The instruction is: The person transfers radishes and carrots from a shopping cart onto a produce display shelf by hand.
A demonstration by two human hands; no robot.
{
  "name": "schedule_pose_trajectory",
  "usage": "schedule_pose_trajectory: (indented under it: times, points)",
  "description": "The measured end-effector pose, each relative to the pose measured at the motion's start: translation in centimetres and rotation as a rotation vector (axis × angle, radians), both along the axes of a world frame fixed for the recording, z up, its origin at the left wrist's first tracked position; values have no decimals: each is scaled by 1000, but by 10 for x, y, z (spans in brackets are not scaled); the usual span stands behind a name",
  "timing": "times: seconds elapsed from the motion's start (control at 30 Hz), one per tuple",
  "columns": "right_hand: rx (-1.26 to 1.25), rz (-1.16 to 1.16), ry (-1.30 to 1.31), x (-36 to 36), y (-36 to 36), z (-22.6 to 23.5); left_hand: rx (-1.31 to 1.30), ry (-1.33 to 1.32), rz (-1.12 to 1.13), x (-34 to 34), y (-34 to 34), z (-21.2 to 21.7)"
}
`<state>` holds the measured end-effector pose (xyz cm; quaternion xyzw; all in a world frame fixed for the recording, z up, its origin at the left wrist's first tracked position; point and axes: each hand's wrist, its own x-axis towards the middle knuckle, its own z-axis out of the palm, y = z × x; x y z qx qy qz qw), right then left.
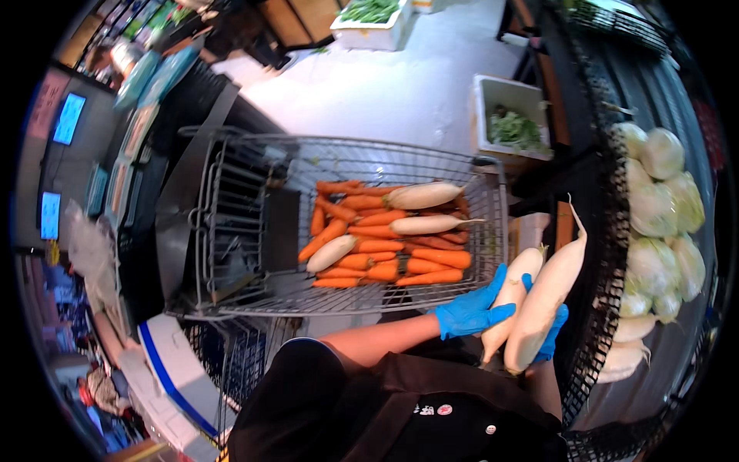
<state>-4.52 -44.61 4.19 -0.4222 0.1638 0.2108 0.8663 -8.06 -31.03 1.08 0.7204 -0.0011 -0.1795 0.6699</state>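
My left hand (469,308), in a blue glove, is closed around a shorter white radish (510,296). Beside it, my right hand (551,331), gloved in blue too, grips a longer white radish (548,304) whose thin root points up and away. That radish covers most of the right hand's fingers. A bit of blue glove shows between the two radishes; I cannot tell which hand it belongs to. To the left stands a metal shopping cart (346,312) with many orange carrots (375,231) inside. Three white radishes (425,195) lie on top of the carrots.
Right of me, a dark-edged display shelf (596,269) carries wrapped pale cabbages (654,215) and more white radishes (625,362). Beyond the cart are white foam boxes (493,146) with leafy greens. A person's dark-clothed legs (265,46) show at the far left. Dark crates (200,100) stand left of the cart.
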Motion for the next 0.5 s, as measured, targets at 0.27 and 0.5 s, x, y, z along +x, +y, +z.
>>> schedule_pose_trajectory:
  times: [0.27, 0.5]
  points:
    - [18, 152, 71, 13, 21, -29, 488, 594, 124, -15, 170, -53]
    - [0, 158, 108, 20, 22, -43, 1235, 713, -63, -69, 206, -140]
